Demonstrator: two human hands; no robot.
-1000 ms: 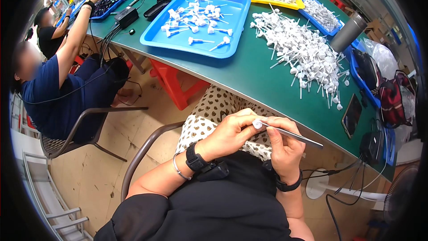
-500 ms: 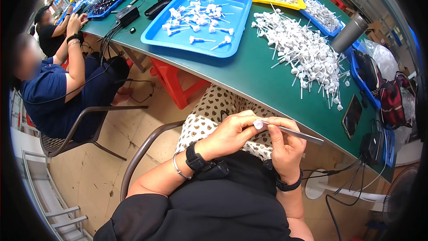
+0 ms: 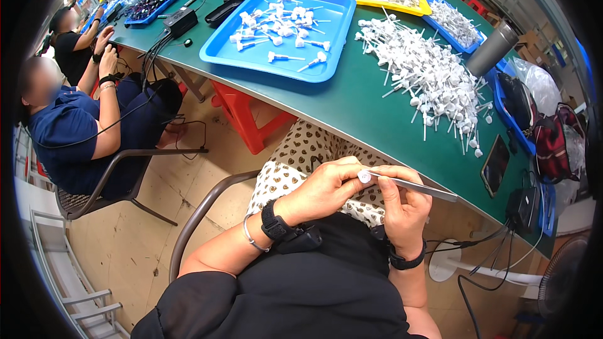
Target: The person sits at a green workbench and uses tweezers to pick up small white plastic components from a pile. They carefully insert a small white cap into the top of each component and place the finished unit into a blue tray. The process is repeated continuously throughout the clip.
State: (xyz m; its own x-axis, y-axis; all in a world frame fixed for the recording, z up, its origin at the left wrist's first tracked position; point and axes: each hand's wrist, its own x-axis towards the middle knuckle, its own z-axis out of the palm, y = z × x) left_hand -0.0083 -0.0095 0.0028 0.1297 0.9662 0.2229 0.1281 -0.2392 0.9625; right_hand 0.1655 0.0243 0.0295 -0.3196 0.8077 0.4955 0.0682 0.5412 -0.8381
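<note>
Over my lap, my left hand (image 3: 323, 189) pinches a small white plastic part (image 3: 364, 176) between thumb and fingers, its round end showing. My right hand (image 3: 405, 210) grips a thin, flat metal blade-like tool (image 3: 438, 193); its exact kind is unclear. The tool's inner tip meets or nearly meets the white part, while its other end sticks out to the right past my fingers. Beyond my hands, a heap of white plastic parts with thin stems (image 3: 427, 69) lies on the green table (image 3: 264, 102). Left of it, a blue tray (image 3: 217, 56) holds several similar parts.
Yellow trays (image 3: 383, 4) full of white parts stand at the back. A grey flask (image 3: 493, 49), a phone (image 3: 495, 163) and a dark red bag (image 3: 558, 141) are on the right. A red stool (image 3: 242, 116) is under the table; a seated co-worker (image 3: 75, 125) is at left.
My hands, the white part and the tool hold almost the same place. At left, the co-worker's raised hands have shifted and lowered slightly.
</note>
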